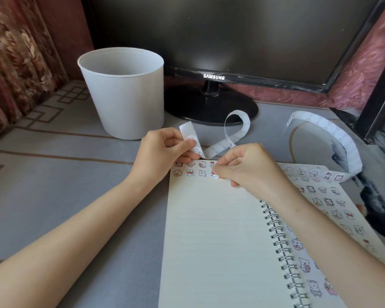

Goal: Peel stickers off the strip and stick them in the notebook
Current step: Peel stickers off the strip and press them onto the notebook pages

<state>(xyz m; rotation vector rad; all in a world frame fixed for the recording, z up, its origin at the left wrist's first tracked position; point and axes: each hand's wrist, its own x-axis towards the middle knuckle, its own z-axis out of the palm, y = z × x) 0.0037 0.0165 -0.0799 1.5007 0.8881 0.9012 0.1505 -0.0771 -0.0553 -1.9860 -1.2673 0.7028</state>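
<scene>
An open spiral notebook (211,230) lies in front of me, its left page lined, with two short rows of small bear stickers along the top. My left hand (162,150) pinches the white sticker strip (192,138) just above the page; the strip loops away toward the monitor base. My right hand (245,167) is curled over the page's top edge, fingertips pressing a round sticker (214,174) onto the second row. The right page holds several more bear stickers.
A white plastic bucket (122,94) stands behind my left hand. A black monitor (231,41) on its round stand (211,105) fills the back. A second long strip (333,138) curls at the right, ending on the notebook. Patterned grey cloth covers the table.
</scene>
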